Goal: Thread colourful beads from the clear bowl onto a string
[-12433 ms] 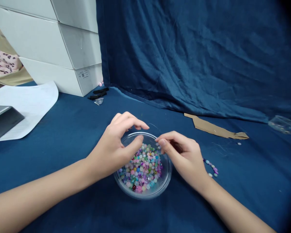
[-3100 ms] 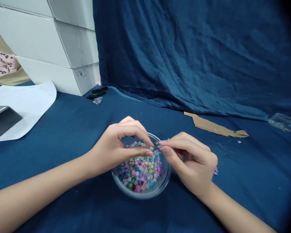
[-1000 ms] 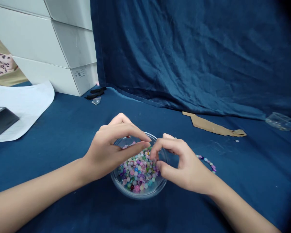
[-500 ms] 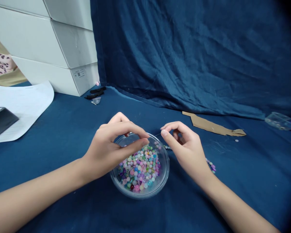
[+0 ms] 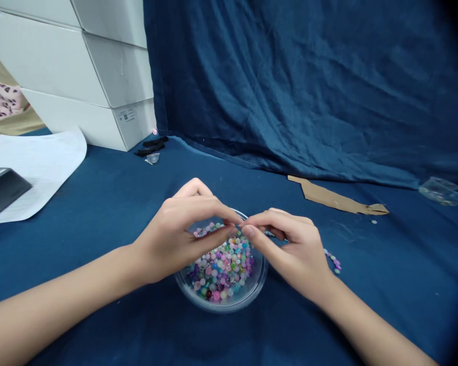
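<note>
Okay, so both hands are hovering right over a round clear bowl that's packed with small round multicoloured beads, mostly pinks, blues, greens and whites. The left hand is curled into a narrow pinch above the bowl's far rim, and I can't tell if it's holding anything. The right hand is in a narrow pinch too, with its fingertips just beside the left hand's. Anything between them is too fine to make out. A short strand of small pale and purple beads lies on the navy blue cloth just right of the bowl. A long tan cardboard strip sits behind the bowl to the right, and a white paper sheet lies well left of it.
</note>
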The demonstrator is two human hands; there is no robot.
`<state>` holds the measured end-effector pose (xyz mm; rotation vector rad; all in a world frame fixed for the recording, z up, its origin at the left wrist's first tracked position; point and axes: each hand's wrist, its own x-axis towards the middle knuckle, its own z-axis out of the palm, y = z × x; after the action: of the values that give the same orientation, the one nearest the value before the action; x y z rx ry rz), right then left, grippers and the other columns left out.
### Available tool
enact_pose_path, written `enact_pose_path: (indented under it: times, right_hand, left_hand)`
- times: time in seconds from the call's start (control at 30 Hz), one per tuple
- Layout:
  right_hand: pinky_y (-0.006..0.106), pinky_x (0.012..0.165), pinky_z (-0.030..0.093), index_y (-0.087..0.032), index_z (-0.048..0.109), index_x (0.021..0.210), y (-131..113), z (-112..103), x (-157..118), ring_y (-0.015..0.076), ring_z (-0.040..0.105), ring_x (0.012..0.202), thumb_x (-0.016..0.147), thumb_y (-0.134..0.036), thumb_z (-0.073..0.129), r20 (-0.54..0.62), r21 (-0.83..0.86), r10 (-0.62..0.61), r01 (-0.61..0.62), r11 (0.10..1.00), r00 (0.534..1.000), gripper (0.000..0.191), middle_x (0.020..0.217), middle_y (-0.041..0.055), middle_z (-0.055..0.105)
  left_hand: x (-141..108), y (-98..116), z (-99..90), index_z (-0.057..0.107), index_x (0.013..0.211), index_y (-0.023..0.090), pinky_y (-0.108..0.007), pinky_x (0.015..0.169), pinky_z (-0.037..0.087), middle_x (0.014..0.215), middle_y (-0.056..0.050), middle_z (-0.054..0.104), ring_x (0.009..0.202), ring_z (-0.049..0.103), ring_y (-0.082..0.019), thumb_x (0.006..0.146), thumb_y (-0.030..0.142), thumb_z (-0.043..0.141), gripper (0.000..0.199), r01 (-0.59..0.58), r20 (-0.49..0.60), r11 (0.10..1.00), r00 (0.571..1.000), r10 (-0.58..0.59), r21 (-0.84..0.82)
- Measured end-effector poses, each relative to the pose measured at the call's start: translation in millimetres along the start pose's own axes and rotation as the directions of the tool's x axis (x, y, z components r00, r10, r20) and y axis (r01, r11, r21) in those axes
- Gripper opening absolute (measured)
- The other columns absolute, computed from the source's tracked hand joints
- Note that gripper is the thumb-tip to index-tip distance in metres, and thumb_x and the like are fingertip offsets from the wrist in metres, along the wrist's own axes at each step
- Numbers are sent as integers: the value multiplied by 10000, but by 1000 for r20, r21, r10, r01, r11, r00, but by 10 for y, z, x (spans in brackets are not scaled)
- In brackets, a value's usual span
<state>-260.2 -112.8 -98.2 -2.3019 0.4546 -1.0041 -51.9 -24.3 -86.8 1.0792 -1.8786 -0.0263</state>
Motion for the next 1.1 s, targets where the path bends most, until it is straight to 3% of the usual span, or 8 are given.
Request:
enact_pose_path:
  times: [0.1, 0.2, 0.33, 0.47, 0.63, 0.7, 0.93, 1.1]
  right_hand:
    - [285, 666, 420, -219, 751, 894, -8, -2, 14, 120, 527, 627, 967, -180, 704, 9, -45, -33, 33, 998, 999, 95, 710, -46, 662]
    - [293, 630, 395, -215, 748, 873, 13, 10, 25, 126, 501, 615, 969, -199, 699, -4, -45, 19, -19, 999, 1000, 109, 703, -37, 632]
    - [300, 584, 355, -214, 747, 837, 57, 37, 34, 136, 481, 613, 954, -205, 705, -18, -44, 94, -95, 995, 995, 125, 687, -27, 585]
    - [304, 607, 367, -213, 751, 844, 66, 67, 24, 140, 482, 623, 949, -190, 701, 2, -49, 83, -83, 995, 997, 119, 689, -25, 559]
    - [301, 631, 385, -219, 751, 864, 58, 89, 5, 138, 492, 633, 958, -199, 700, 36, -37, 96, -95, 995, 995, 109, 690, -30, 542]
    - [301, 631, 387, -220, 749, 864, 64, 93, 2, 138, 494, 634, 961, -206, 699, 37, -30, 98, -97, 995, 994, 110, 694, -29, 544]
    - [306, 608, 381, -222, 748, 871, 86, 96, 5, 146, 504, 640, 971, -219, 688, 46, -33, 116, -114, 993, 992, 117, 702, -17, 554]
    - [304, 595, 373, -221, 740, 867, 81, 78, 4, 144, 499, 639, 973, -218, 681, 49, -37, 104, -102, 994, 993, 122, 706, -18, 559]
  left_hand:
    - [16, -12, -10, 750, 1027, 219, -285, 815, 509, 883, 14, 758, 866, 596, -160, 902, 149, 775, 146, 57, 1, 998, 998, -57, 21]
    - [18, -41, -30, 759, 1013, 234, -358, 929, 491, 1052, -20, 750, 1005, 622, -206, 939, 188, 691, 111, 208, 37, 973, 976, -212, 98]
    - [-10, -67, -56, 797, 856, 271, -446, 978, 484, 1297, -43, 651, 1175, 590, -302, 823, 273, 730, 75, 388, 252, 883, 856, -451, 264]
    - [-28, -54, -73, 811, 815, 317, -404, 863, 520, 1269, -22, 669, 1146, 615, -314, 760, 355, 773, 77, 452, 397, 807, 708, -584, 379]
    - [10, -25, -98, 820, 795, 362, -434, 898, 510, 1291, -10, 677, 1188, 613, -320, 798, 416, 749, 90, 489, 427, 754, 624, -654, 439]
    - [17, -16, -110, 822, 777, 374, -434, 896, 510, 1306, 1, 680, 1212, 609, -323, 799, 401, 748, 83, 487, 441, 751, 610, -658, 445]
    - [-37, -28, -146, 824, 783, 381, -397, 805, 517, 1289, -4, 694, 1147, 649, -324, 753, 398, 764, 69, 431, 453, 779, 641, -619, 455]
    - [-19, -41, -148, 814, 750, 371, -412, 820, 502, 1278, 8, 705, 1161, 641, -334, 789, 396, 763, 70, 455, 465, 770, 617, -635, 448]
